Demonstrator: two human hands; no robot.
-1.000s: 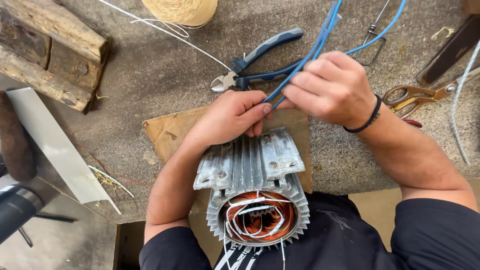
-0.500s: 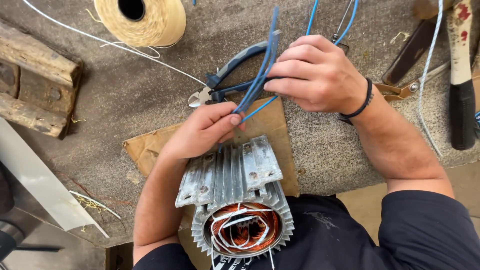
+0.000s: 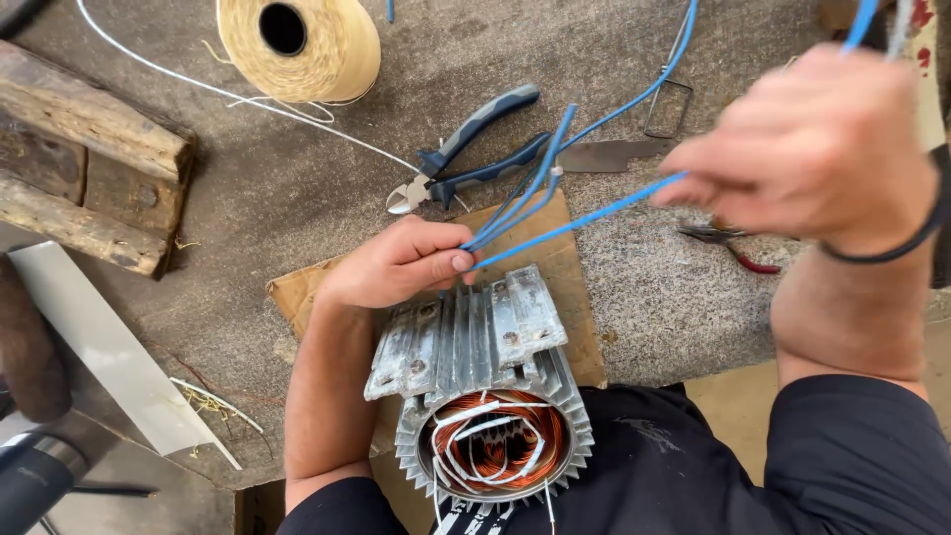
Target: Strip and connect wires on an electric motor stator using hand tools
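A finned grey motor stator with copper windings and white lead sleeves rests against my body on a piece of cardboard. My left hand pinches a bundle of blue wires right above the stator. My right hand, blurred and raised at the right, grips one blue wire and holds it stretched away from the bundle. A black band circles my right wrist.
Blue-handled cutting pliers lie on the grey bench behind the cardboard. A spool of pale twine stands at the back, wooden blocks at the left, red-handled scissors under my right hand, a white strip at the lower left.
My right hand has swung up and to the right, drawing one blue wire out of the bundle. My left hand keeps its pinch on the other wires. The view shifted slightly.
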